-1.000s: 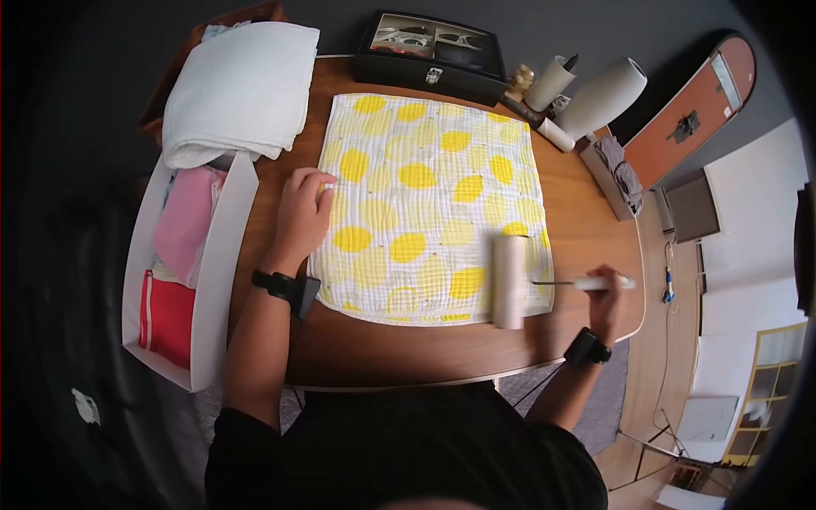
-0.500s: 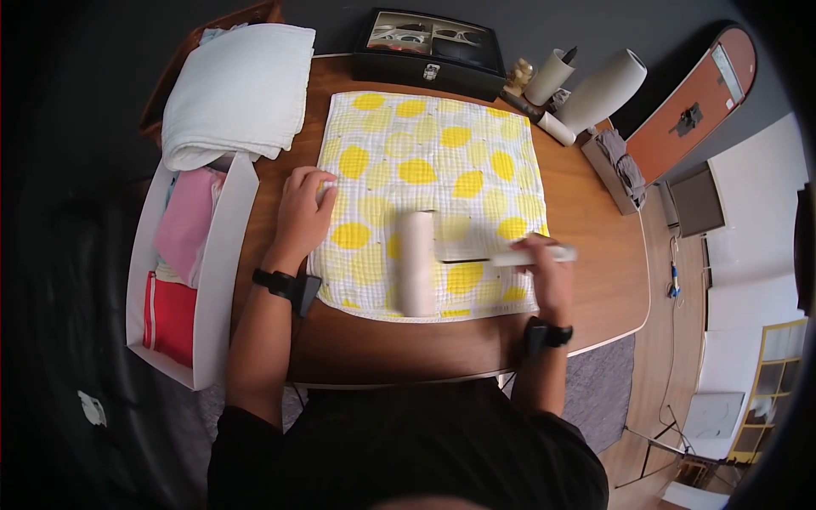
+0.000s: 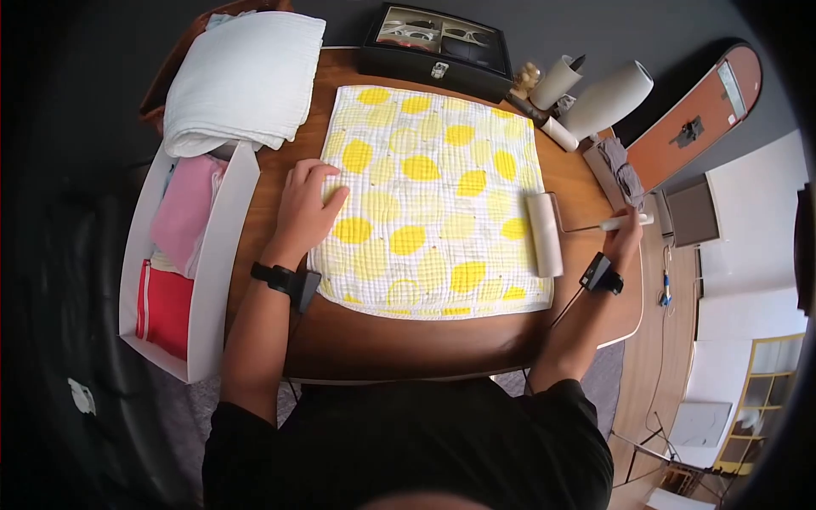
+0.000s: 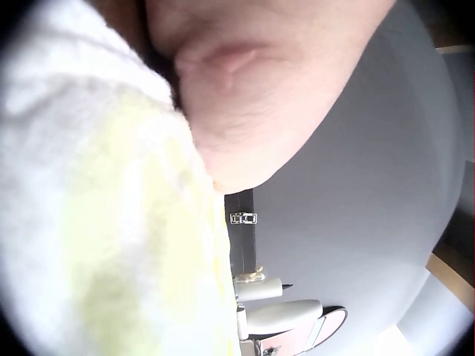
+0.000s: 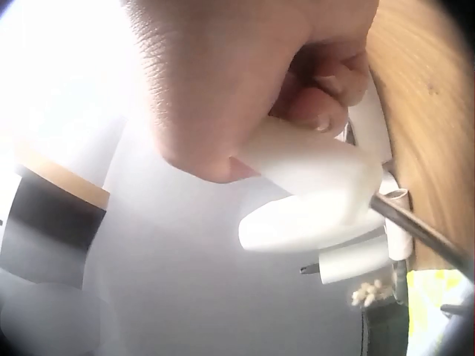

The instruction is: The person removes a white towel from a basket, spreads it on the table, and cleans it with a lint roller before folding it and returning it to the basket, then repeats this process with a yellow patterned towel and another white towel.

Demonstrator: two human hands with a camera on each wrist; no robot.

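Note:
A white cloth with yellow lemon-like spots [image 3: 438,204] lies spread on the wooden table [image 3: 408,348]. At its left edge rests my left hand [image 3: 308,204], thumb over the cloth. Up close in the left wrist view, that same hand [image 4: 260,96] sits against the fabric. My right hand [image 3: 626,234] grips the white handle of a lint roller [image 3: 545,235], whose roll lies along the cloth's right edge. In the right wrist view the fingers [image 5: 319,111] curl round the handle [image 5: 319,167], and its metal rod leads off to the right.
On the left stands a white box [image 3: 217,280] of folded clothes, with a folded white cloth [image 3: 242,81] behind it. A black glasses case [image 3: 435,51] is at the back. A white vase [image 3: 608,100], a second roller [image 3: 558,133] and a grey box [image 3: 605,174] line the right.
The lint roller swept left across the cloth, then back right to its right edge, with my right hand. My left hand stays at the left edge, its thumb now spread further over the cloth.

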